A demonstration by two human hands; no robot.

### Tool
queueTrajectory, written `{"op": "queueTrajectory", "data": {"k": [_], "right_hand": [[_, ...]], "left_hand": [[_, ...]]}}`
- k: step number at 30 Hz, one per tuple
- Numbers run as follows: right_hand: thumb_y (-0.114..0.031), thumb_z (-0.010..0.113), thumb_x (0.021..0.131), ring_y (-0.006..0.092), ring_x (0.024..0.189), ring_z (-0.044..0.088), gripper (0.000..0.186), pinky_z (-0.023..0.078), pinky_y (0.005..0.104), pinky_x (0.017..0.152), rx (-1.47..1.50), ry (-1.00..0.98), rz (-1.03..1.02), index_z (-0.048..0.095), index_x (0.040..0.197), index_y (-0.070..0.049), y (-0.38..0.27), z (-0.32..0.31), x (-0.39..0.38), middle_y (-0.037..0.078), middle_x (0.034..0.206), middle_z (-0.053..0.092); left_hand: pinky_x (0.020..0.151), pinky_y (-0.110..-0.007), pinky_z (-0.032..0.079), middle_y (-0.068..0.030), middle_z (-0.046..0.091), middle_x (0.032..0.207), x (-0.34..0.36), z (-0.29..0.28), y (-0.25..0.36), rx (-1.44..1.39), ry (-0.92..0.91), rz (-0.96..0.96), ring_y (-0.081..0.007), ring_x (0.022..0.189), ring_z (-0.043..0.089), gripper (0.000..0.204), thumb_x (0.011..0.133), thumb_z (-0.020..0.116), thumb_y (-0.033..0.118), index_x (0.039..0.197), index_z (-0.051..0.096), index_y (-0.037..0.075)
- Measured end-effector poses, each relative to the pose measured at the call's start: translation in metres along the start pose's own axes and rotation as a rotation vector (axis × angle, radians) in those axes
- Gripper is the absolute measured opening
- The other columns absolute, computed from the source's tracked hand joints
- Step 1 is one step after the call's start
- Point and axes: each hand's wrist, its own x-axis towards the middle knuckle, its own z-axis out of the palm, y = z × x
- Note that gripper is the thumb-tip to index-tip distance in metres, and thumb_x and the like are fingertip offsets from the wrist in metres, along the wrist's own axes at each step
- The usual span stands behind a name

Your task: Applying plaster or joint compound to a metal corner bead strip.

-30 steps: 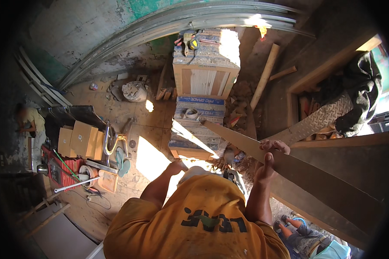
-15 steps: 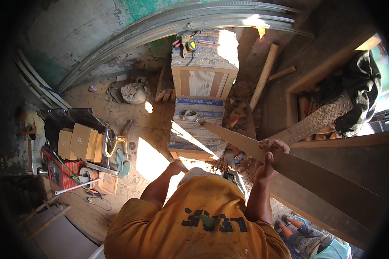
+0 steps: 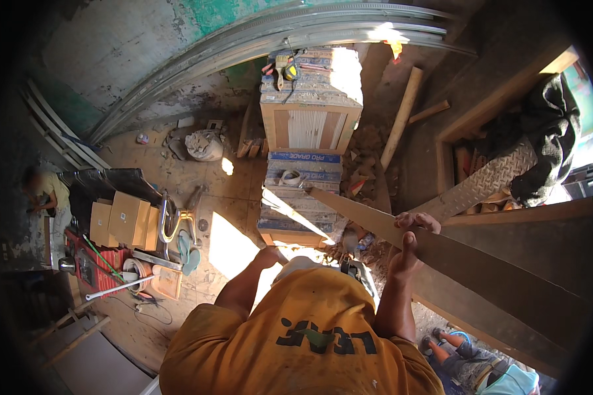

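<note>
My right hand [image 3: 410, 245] grips a long, flat grey-brown strip of board [image 3: 481, 273], thumb on the near face and fingers over the far edge. The strip slants from the lower right up to its narrow end, which lies at a stack of boxes [image 3: 301, 191]. Beside that end, a pale roll of tape [image 3: 290, 177] rests on the boxes. Low at the left of the stack, my left hand [image 3: 267, 257] is closed, its fingers partly hidden; whatever it holds, if anything, does not show.
A taller box stack [image 3: 310, 122] carries a brush [image 3: 280, 71] and a tape measure [image 3: 292, 70]. Metal channels [image 3: 270, 33] lean along the wall. Cartons [image 3: 128, 220] and a bucket [image 3: 136, 268] stand left. One person [image 3: 49, 197] is at far left, another [image 3: 474, 368] at lower right.
</note>
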Motion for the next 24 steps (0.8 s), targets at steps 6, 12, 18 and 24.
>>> {"op": "queueTrajectory", "data": {"k": [6, 12, 18, 24], "right_hand": [[-0.023, 0.068, 0.083, 0.0209, 0.084, 0.053, 0.041, 0.044, 0.0379, 0.085, -0.007, -0.009, 0.006, 0.049, 0.114, -0.003, -0.003, 0.004, -0.002, 0.009, 0.089, 0.054], [-0.023, 0.067, 0.084, 0.0209, 0.084, 0.053, 0.040, 0.044, 0.0378, 0.085, -0.025, -0.019, 0.002, 0.049, 0.113, -0.003, -0.002, 0.003, -0.004, 0.009, 0.089, 0.054], [-0.023, 0.068, 0.083, 0.0209, 0.084, 0.053, 0.040, 0.044, 0.0381, 0.084, -0.043, -0.006, -0.002, 0.050, 0.113, -0.003, -0.003, 0.005, -0.004, 0.010, 0.089, 0.055], [-0.023, 0.069, 0.083, 0.0207, 0.084, 0.053, 0.041, 0.044, 0.0373, 0.083, -0.029, -0.001, -0.004, 0.050, 0.112, -0.003, -0.003, 0.004, -0.003, 0.010, 0.090, 0.055]], "left_hand": [[0.088, -0.039, 0.049, -0.0170, 0.066, 0.107, -0.001, 0.012, -0.016, -0.058, 0.086, -0.044, -0.0314, 0.102, 0.062, 0.029, 0.080, 0.060, 0.024, 0.103, 0.064, 0.007], [0.088, -0.040, 0.049, -0.0177, 0.066, 0.108, -0.010, 0.005, -0.008, -0.045, 0.063, -0.013, -0.0325, 0.102, 0.062, 0.031, 0.081, 0.060, 0.025, 0.106, 0.062, 0.007], [0.091, -0.044, 0.048, -0.0216, 0.064, 0.113, -0.018, -0.005, 0.004, 0.008, 0.013, -0.056, -0.0371, 0.105, 0.061, 0.044, 0.081, 0.055, 0.024, 0.121, 0.059, 0.008], [0.091, -0.042, 0.048, -0.0210, 0.066, 0.111, -0.028, -0.021, 0.026, -0.014, -0.007, -0.047, -0.0356, 0.105, 0.062, 0.040, 0.081, 0.054, 0.025, 0.117, 0.063, 0.008]]}}
